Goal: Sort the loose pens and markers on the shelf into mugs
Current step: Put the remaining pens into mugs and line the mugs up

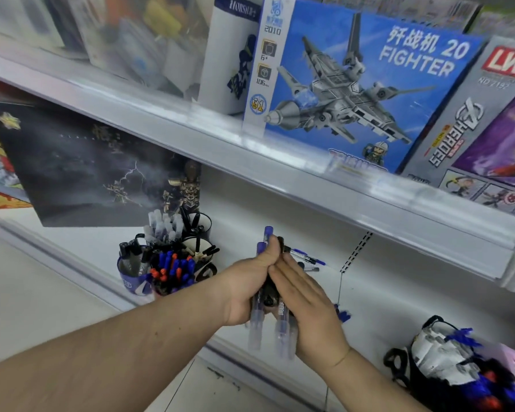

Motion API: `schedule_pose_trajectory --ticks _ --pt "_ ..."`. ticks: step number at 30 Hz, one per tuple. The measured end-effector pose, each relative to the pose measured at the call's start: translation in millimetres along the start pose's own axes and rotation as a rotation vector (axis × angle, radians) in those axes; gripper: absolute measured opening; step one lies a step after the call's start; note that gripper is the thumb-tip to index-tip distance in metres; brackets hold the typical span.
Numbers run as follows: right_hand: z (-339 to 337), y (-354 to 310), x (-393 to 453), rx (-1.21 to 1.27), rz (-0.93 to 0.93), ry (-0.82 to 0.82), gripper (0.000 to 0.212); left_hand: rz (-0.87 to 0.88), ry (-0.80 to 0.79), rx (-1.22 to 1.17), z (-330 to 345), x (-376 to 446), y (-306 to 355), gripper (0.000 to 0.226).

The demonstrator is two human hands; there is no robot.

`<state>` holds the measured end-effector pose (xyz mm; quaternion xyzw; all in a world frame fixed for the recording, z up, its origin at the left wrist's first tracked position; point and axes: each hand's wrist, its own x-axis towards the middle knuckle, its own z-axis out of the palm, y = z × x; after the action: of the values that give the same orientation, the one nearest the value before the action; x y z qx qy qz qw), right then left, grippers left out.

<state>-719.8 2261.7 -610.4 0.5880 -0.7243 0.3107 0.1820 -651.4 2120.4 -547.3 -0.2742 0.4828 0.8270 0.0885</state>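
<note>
Bright, even overhead light, soft shadows only. Glare on upper shelf rail (250, 144) and glossy fighter box (369, 84). Top-left goods behind clear plastic blurred, washed out. Wide-angle bending of shelf lines toward frame edges. Bottom-right corner smeared, slight motion blur.

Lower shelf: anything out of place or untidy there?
Yes. A few loose pens lie flat on the lower shelf behind the hands, outside the mugs. The left hand grips a bundle of pens, not yet sorted.
</note>
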Motion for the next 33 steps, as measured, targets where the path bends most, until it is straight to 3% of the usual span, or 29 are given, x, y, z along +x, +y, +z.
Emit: schedule_pose_trajectory --ticks 2,5,8,9,12,15,20,24,31,33 --pt "-4.4 -12.4 7.2 0.155 0.127 -0.046 0.091 0.020 0.000 -0.066 1.0 -9.6 2.1 0.085" --pt "-9.6 -36.6 23.9 0.583 0.309 0.006 0.075 0.025 -0.016 -0.187 -4.3 -23.7 8.2 0.048" --pt "-14.3 -62.2 40.9 0.732 0.597 0.149 0.041 0.027 0.071 -0.173 -18.7 -36.3 16.3 0.012" --pt "-15.0 -66.1 46.4 0.788 0.712 0.216 0.030 0.044 0.131 -0.168 -26.8 -37.1 18.1 0.009" --pt "-15.2 -61.1 61.7 1.174 1.067 0.364 0.033 0.094 0.257 -0.047 -46.7 -40.0 21.4 0.005" --pt "-12.9 -56.9 71.7 1.443 1.317 0.393 0.040 0.081 0.266 0.089 -55.6 -40.5 21.4 0.022" --pt "0.3 -58.7 70.4 1.459 1.386 0.324 0.055 0.006 0.094 0.025 -54.6 -44.7 12.6 0.023" --pt "5.7 -56.2 67.2 1.397 1.421 0.263 0.046 0.011 0.014 -0.106 -48.3 -43.3 6.5 0.020" --pt "20.1 -54.8 67.1 1.159 1.443 0.075 0.021 0.085 0.240 0.003 -52.5 -29.7 -4.3 0.020" --pt "17.9 -53.3 68.8 1.165 1.428 0.110 0.010 0.105 0.276 -0.009 -59.0 -26.1 -1.8 0.019"
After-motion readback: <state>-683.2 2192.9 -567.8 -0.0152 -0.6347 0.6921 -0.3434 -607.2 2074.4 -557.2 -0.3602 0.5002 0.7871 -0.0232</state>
